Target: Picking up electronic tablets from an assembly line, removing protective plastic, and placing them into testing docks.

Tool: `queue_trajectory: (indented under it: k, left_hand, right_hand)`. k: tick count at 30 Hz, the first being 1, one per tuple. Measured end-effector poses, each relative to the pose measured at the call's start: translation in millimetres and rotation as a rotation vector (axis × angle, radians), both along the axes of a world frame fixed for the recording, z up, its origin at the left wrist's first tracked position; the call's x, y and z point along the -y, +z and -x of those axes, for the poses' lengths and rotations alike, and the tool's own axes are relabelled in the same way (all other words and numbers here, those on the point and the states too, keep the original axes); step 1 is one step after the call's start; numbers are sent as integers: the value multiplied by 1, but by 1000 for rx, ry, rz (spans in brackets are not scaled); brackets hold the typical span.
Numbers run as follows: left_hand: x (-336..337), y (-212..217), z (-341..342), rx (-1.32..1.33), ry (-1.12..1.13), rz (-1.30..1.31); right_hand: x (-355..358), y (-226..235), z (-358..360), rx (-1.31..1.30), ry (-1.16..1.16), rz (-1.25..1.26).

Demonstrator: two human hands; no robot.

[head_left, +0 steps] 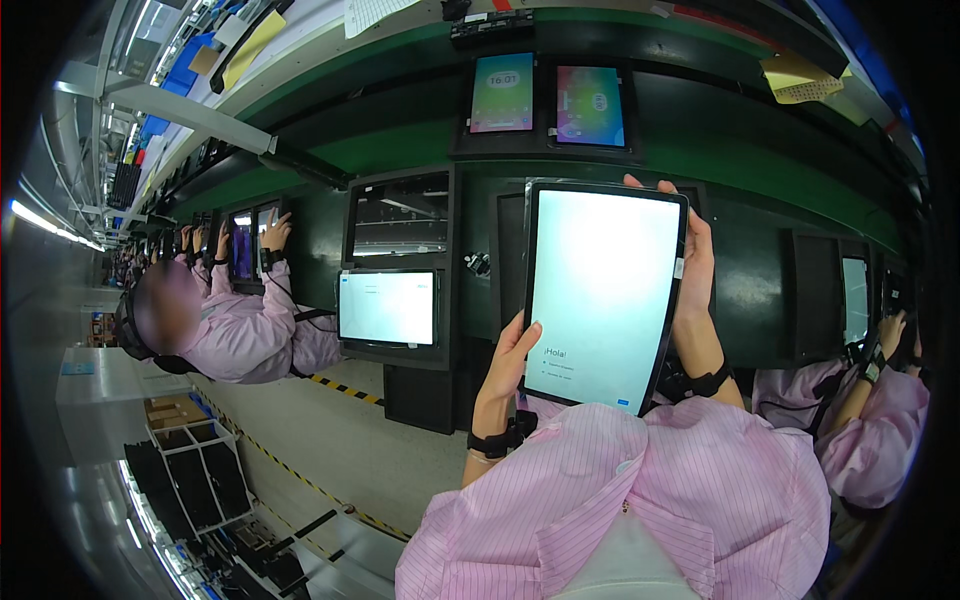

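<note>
Between both my hands is a tablet [608,285], held upright on its long side with its lit, mostly white screen toward me. My left hand [505,365] grips its lower left edge, thumb on the front. Along the right edge my right hand [697,265] is wrapped, its fingertips showing over the top corner and the rest hidden behind. Dark straps circle both my wrists. Beneath the tablet, a dark tray [508,235] on the bench is mostly covered.
Left on the bench, a black tray [452,215] bears a dark-screened tablet [400,215] and a white-screened tablet [388,308]. Two lit tablets, one green [502,95] and one multicoloured [590,105], lie at the back. Co-workers in pink sit at left [240,340] and right [870,430].
</note>
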State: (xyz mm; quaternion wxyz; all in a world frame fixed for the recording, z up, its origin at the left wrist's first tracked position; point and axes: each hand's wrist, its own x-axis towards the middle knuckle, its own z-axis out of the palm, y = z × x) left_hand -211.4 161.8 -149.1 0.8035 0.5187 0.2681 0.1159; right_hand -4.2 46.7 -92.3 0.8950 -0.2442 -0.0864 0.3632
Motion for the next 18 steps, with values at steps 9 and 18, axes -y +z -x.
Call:
queue_trajectory:
  k: [9, 18]
  left_hand:
    - [7, 1, 1, -31, -1, -6]
    - [7, -2, -1, -27, -1, 1]
  right_hand:
    - [6, 1, 3, -20, -26, 30]
    - [7, -8, -2, 37, -46, 89]
